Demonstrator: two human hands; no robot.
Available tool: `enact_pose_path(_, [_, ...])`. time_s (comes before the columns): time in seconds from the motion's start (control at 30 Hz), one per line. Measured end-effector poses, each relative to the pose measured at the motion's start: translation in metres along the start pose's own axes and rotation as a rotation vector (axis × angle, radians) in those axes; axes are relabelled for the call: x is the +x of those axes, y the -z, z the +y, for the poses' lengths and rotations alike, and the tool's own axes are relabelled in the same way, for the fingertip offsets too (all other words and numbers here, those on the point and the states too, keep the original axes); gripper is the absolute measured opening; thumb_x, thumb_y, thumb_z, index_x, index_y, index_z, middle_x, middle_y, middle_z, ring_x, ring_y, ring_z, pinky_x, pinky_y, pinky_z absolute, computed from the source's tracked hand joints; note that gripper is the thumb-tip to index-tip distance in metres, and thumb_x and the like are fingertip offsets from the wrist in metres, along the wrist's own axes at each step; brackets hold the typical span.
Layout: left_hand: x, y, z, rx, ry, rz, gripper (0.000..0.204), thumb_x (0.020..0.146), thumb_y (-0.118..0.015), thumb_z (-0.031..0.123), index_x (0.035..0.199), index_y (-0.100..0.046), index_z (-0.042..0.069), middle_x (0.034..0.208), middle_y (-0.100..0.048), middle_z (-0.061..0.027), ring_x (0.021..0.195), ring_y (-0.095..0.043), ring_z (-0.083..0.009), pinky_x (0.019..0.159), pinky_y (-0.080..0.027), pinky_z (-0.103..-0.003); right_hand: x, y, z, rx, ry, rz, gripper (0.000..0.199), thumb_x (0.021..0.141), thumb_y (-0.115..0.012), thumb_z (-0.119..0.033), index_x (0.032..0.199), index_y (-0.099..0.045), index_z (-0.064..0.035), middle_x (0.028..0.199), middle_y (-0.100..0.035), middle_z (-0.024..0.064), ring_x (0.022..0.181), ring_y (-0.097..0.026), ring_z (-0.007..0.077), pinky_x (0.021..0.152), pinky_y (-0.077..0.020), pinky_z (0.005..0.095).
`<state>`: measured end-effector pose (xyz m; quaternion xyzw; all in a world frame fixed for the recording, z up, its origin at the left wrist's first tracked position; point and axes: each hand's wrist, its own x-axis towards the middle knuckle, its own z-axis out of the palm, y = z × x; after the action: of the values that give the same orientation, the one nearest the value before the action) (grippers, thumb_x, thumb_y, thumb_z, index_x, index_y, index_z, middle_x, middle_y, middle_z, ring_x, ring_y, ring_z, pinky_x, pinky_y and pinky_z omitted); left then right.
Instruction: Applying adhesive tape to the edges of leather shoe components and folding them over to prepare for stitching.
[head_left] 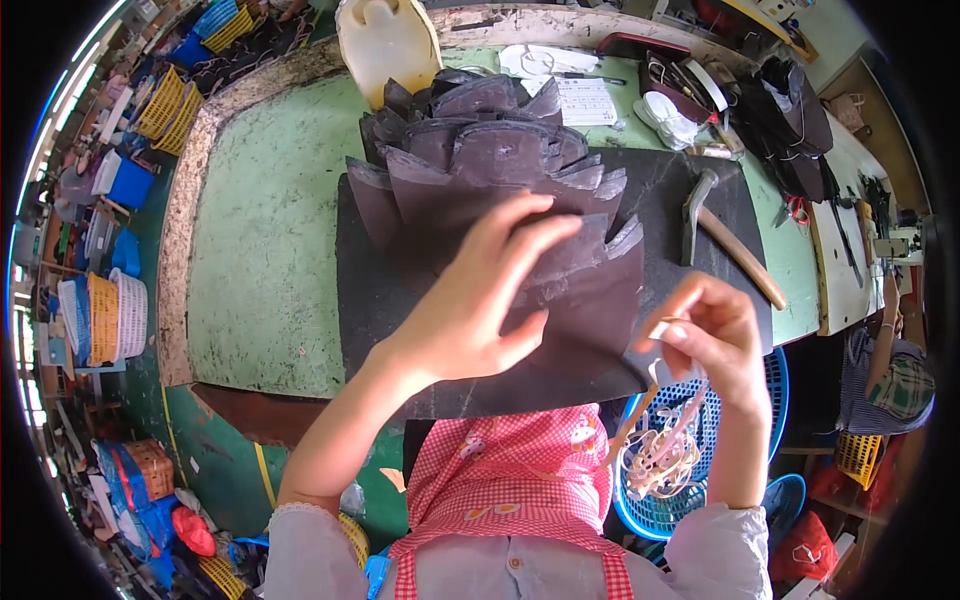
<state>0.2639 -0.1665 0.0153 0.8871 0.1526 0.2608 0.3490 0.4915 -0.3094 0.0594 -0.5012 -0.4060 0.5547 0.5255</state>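
A fanned stack of dark leather pieces (pixel 500 170) lies on a black mat (pixel 660 200) on a green worktable (pixel 270 250). My left hand (pixel 480 295) hovers with spread fingers over the nearest piece, touching or just above it. At the mat's right front corner, my right hand (pixel 715 340) pinches a thin pale brush or stick (pixel 640 400) that slants down toward a blue basket (pixel 780 380).
A hammer (pixel 720 235) lies on the mat's right side. A pale plastic jug (pixel 385 40) stands behind the stack, near papers and dark shoe parts. Coloured baskets line the floor at left. Another person (pixel 885 370) sits at the right edge.
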Motion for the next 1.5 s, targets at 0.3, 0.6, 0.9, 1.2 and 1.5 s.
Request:
enact_pose_path(0.3, [0.000,-0.035,-0.017,-0.023,0.070,0.366,0.021,0.086,-0.068,-0.004,0.106,-0.062,0.002,0.110,-0.067,-0.0120,0.115,-0.062,-0.0278,0.099,-0.048,-0.037,-0.003,-0.007,0.003,-0.101,-0.029,0.080,0.017,0.090,-0.073,-0.012,0.091,-0.060,-0.0010,0.083,-0.064,0.0041,0.074,-0.061,0.0081,0.067,-0.0469,0.0215])
enact_pose_path(0.6, [-0.069,-0.006,0.002,-0.394,0.532,0.052,0.033,0.089,-0.067,-0.005,0.121,-0.062,-0.001,0.104,-0.071,-0.0069,0.093,-0.069,-0.0125,0.085,-0.055,-0.027,0.011,-0.051,0.018,-0.350,0.090,-0.113,0.016,0.075,-0.082,0.001,0.080,-0.067,-0.0011,0.087,-0.064,0.0045,0.071,-0.057,0.0060,0.054,-0.0420,0.0205])
enact_pose_path(0.9, [-0.079,-0.006,-0.005,-0.504,0.456,0.065,0.051,0.087,-0.061,-0.009,0.137,-0.049,-0.001,0.132,-0.061,-0.0121,0.103,-0.068,-0.0161,0.092,-0.052,-0.030,0.053,-0.078,0.058,-0.852,0.324,-0.091,0.017,0.076,-0.077,-0.005,0.082,-0.062,-0.0029,0.088,-0.063,0.0075,0.072,-0.067,0.0247,0.064,-0.0547,0.0341])
enact_pose_path(1.2, [-0.081,-0.013,-0.006,-0.543,0.485,0.123,0.056,0.093,-0.060,-0.008,0.145,-0.043,0.001,0.139,-0.058,-0.0106,0.095,-0.068,-0.0103,0.081,-0.053,-0.022,0.050,-0.058,0.066,-0.683,0.469,-0.079,0.013,0.083,-0.069,-0.003,0.083,-0.056,-0.0036,0.114,-0.064,0.0154,0.091,-0.064,0.0209,0.076,-0.0511,0.0285])
enact_pose_path(1.5, [-0.073,-0.011,0.001,-0.447,0.535,0.122,0.056,0.086,-0.060,-0.012,0.140,-0.048,-0.002,0.141,-0.057,-0.0092,0.087,-0.066,-0.0054,0.077,-0.053,-0.021,0.026,-0.044,0.073,-0.774,0.073,0.078,0.020,0.082,-0.078,-0.014,0.088,-0.063,-0.0012,0.069,-0.057,0.0069,0.061,-0.053,0.0147,0.058,-0.0450,0.0300])
